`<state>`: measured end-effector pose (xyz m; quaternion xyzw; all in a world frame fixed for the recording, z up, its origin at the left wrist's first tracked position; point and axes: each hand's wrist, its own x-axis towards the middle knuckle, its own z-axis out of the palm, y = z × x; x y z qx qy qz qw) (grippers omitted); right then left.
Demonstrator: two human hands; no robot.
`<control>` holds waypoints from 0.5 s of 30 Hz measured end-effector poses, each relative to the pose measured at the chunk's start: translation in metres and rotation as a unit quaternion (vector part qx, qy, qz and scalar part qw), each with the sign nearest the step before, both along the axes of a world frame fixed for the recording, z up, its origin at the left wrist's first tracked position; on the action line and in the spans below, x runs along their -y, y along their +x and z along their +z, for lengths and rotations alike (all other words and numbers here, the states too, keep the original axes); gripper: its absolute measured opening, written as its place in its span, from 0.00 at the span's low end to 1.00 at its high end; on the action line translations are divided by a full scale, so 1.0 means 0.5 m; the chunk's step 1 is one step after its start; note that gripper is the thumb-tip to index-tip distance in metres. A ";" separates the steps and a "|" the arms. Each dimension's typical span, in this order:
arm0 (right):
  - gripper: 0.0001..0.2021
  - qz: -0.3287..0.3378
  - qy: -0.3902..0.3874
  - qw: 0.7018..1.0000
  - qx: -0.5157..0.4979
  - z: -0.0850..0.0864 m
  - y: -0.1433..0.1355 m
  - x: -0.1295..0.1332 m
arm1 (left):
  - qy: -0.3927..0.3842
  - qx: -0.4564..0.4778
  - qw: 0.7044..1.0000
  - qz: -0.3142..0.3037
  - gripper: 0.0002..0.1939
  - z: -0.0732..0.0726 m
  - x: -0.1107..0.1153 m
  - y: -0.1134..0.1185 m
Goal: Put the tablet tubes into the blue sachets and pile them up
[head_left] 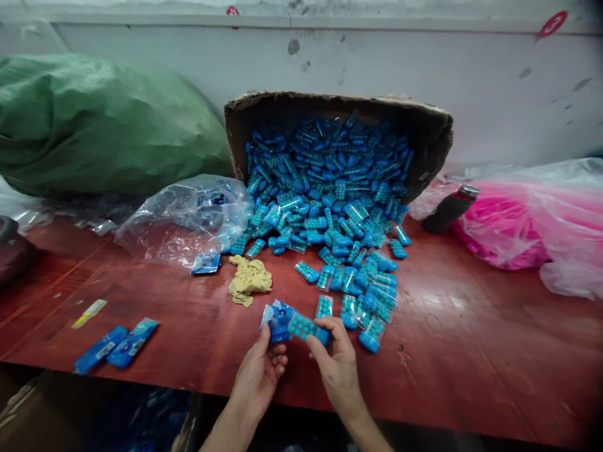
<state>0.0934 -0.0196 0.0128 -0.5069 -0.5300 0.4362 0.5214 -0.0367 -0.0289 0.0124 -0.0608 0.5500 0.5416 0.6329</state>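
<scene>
Two pinch grips: my left hand (264, 363) on a flat, blue printed packet (277, 319), my right hand (336, 359) on a clear, blue-capped, bead-filled container (305, 328) against it, above the red table (188, 326). A skewed push could crease the packet, I judge.

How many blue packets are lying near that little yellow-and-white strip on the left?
2. The left packet lies closest to the strip; the right packet lies just beside it. I can't tell if more hide underneath.
</scene>
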 end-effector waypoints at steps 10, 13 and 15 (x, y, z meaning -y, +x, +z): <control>0.07 0.017 -0.001 1.000 0.003 -0.015 -0.001 0.014 | 0.051 -0.025 0.998 0.008 0.13 0.000 0.006 0.003; 0.07 0.029 0.020 0.999 0.020 -0.011 0.002 0.015 | 0.085 -0.039 0.996 -0.001 0.15 -0.003 0.005 -0.002; 0.07 0.035 0.036 0.998 0.028 -0.011 0.002 0.015 | 0.110 -0.047 0.993 -0.007 0.16 -0.007 0.004 -0.006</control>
